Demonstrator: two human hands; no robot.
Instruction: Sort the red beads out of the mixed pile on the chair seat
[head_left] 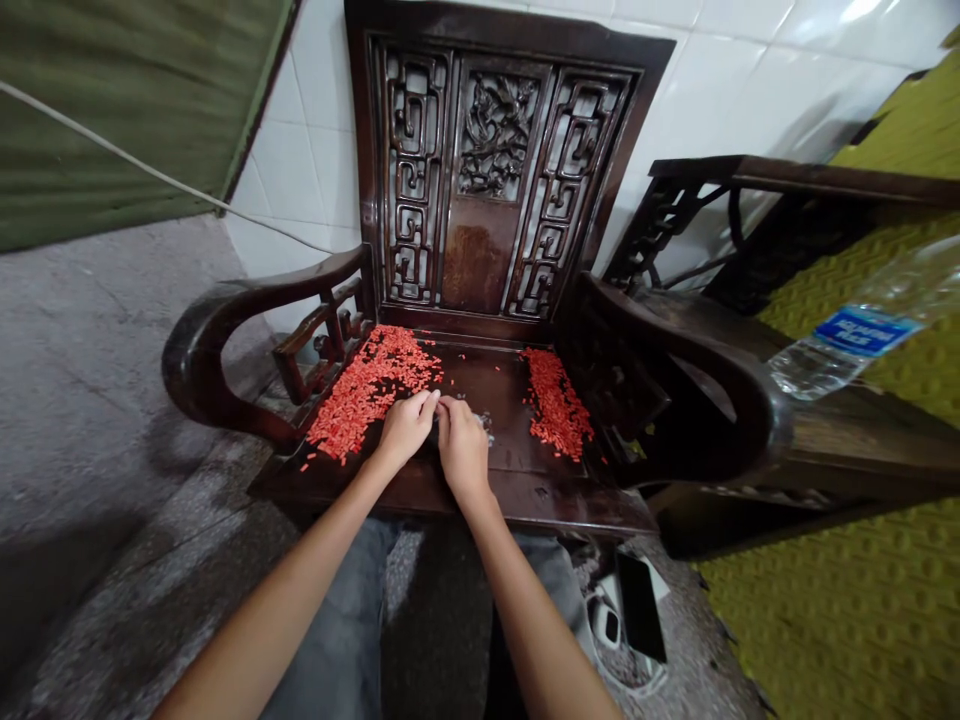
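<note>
My left hand [407, 426] and my right hand [461, 440] meet fingertip to fingertip over the middle of a dark carved wooden chair seat [480, 376]. Both are closed in a pinch, and whatever lies between the fingers is too small or hidden to name. Left of them spreads a large heap of small red pieces [367, 385]. A narrower heap of the same red pieces [555, 405] lies on the seat's right side. Beside my right hand, partly covered by it, are some small clear or greyish bits [486, 425].
Curved armrests [217, 345] flank the seat, and a carved backrest [487, 180] rises behind. To the right, a plastic water bottle [855, 335] lies tilted near a second piece of dark furniture [810, 180]. A phone [640, 606] and a white earbud case [606, 624] are low on the right.
</note>
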